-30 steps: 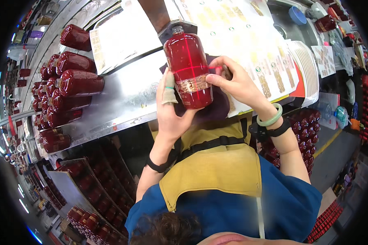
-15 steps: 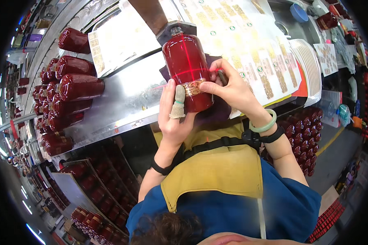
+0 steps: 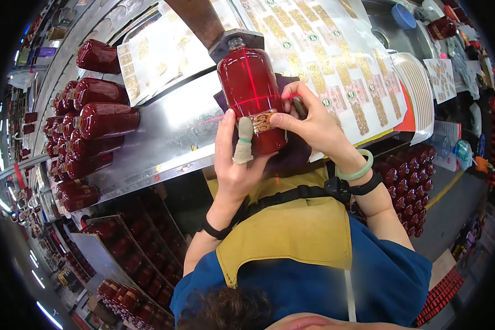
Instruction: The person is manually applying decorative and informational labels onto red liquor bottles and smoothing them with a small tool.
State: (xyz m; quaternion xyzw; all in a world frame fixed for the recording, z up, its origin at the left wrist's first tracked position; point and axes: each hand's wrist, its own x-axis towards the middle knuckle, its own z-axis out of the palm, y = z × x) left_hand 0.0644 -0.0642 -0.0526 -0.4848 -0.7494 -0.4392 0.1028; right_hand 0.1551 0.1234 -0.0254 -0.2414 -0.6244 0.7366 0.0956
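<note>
A dark red glass bottle (image 3: 248, 77) lies on a dark cloth (image 3: 291, 154), its neck against a metal block (image 3: 251, 38). A gold patterned decal (image 3: 263, 122) sits on its side near the base. My left hand (image 3: 235, 159) wraps the bottle's lower left side, its thumb, in a cloth finger cover (image 3: 244, 140), resting by the decal's left end. On the other side, my right hand (image 3: 316, 121) holds the bottle's edge with the thumb pressed on the decal's right end and the fingers bent. Red laser lines cross the glass.
Several red bottles (image 3: 109, 121) stand at the left on the metal table (image 3: 176, 126). Sheets of gold decals (image 3: 335, 66) cover the far right. A blue bowl (image 3: 403, 17) sits in the back right corner. Crates of red bottles (image 3: 404, 187) stand below the table.
My left thumb has shifted slightly to the right and straightened beside the decal. Both hands stay on the bottle, which is in nearly the same place.
</note>
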